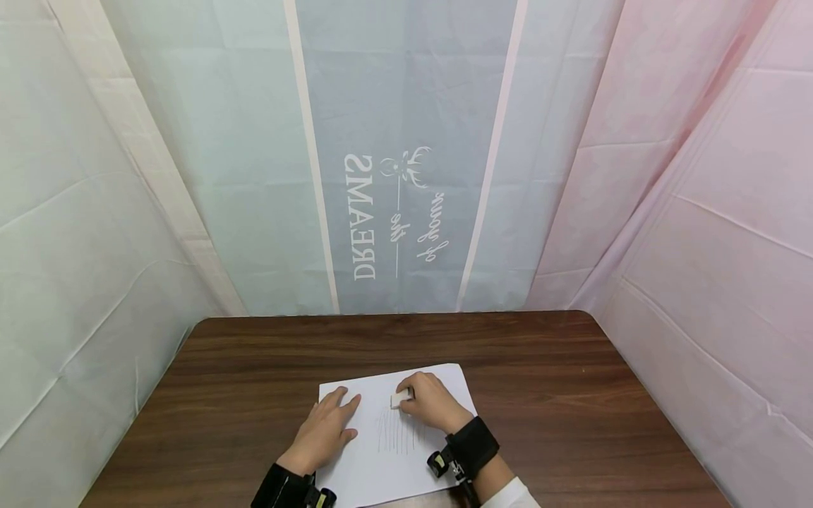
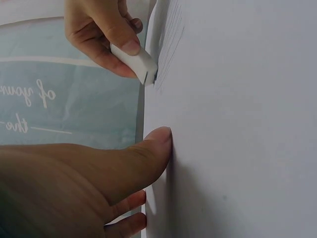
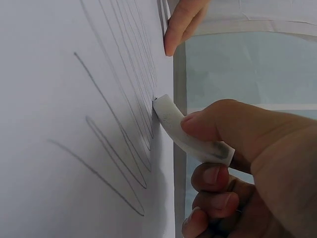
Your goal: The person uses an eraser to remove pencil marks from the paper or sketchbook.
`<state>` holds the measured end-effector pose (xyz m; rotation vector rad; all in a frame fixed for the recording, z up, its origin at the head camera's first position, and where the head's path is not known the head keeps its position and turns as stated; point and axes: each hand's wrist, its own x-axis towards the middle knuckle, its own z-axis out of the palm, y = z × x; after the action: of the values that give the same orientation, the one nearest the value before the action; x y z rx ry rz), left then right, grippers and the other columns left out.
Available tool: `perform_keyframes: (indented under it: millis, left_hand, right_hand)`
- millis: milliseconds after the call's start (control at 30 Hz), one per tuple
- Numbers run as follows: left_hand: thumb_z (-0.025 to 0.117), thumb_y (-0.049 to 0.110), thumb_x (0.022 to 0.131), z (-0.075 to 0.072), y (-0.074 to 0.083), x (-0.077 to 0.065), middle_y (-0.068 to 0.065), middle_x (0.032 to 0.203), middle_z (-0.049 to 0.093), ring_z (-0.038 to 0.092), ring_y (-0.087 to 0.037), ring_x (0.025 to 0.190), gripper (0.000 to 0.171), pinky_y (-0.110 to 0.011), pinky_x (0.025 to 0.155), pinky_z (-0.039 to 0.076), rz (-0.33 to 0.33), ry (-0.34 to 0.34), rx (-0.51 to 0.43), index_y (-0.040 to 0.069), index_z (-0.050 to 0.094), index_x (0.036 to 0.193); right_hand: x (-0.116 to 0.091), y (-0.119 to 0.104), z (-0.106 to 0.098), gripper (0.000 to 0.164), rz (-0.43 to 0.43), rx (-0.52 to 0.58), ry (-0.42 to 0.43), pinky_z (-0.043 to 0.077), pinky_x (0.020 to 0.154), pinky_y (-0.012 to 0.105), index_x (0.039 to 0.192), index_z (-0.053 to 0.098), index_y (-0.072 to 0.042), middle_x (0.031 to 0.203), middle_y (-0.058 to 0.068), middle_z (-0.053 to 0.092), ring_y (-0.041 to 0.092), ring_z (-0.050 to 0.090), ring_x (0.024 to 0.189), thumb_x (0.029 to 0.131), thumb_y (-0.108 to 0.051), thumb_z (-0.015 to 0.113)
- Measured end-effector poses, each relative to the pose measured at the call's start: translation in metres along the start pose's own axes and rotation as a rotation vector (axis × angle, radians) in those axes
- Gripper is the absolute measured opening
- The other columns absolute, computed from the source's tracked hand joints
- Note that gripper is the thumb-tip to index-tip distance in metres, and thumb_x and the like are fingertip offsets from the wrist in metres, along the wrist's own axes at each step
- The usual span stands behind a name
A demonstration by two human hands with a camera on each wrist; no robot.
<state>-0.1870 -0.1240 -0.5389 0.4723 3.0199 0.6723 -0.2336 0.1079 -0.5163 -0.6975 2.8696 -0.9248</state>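
Observation:
My right hand [image 1: 433, 403] pinches a white eraser [image 3: 190, 130] between thumb and fingers, its corner down on the sheet. Under it lies white paper [image 1: 375, 483] with zigzag pencil lines [image 1: 396, 432]; the eraser sits at the far end of those strokes. A small dark smudge shows at the eraser's tip in the right wrist view. My left hand [image 1: 322, 432] rests on the left part of the paper, fingers spread and straight. In the left wrist view its thumb [image 2: 153, 148] presses the sheet, with the eraser [image 2: 136, 64] beyond it.
The paper lies on a dark wooden table [image 1: 540, 381] near its front edge. Behind the table hangs a pale blue cloth [image 1: 406, 85] with mirrored lettering. Light cloth walls [image 1: 718, 247] stand on both sides. Each wrist wears a black band [image 1: 473, 446] with a small camera.

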Motion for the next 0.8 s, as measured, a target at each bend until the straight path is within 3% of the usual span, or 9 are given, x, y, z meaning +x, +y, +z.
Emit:
perform_keyframes:
  millis: [300, 800]
  left_hand:
    - [0.079, 0.016, 0.086, 0.0008, 0.0004, 0.0005, -0.027, 0.148, 0.05, 0.047, -0.047, 0.139, 0.055, -0.066, 0.111, 0.039, 0.005, -0.001, -0.002, 0.003, 0.063, 0.136]
    - [0.079, 0.016, 0.086, 0.001, 0.0017, 0.0002, -0.027, 0.148, 0.05, 0.047, -0.046, 0.139, 0.054, -0.065, 0.112, 0.039, -0.012, -0.009, -0.002, 0.004, 0.063, 0.136]
  right_hand:
    - [-0.0004, 0.0009, -0.0023, 0.02, 0.011, 0.007, -0.005, 0.043, 0.057, 0.019, 0.103, 0.078, -0.003, 0.103, 0.012, 0.076, 0.006, 0.05, 0.069, 0.084, 0.0, 0.072]
    - [-0.0032, -0.0007, -0.0057, 0.02, 0.011, -0.027, -0.002, 0.048, 0.066, 0.022, 0.103, 0.078, -0.002, 0.106, 0.013, 0.076, 0.008, 0.059, 0.08, 0.083, -0.002, 0.074]
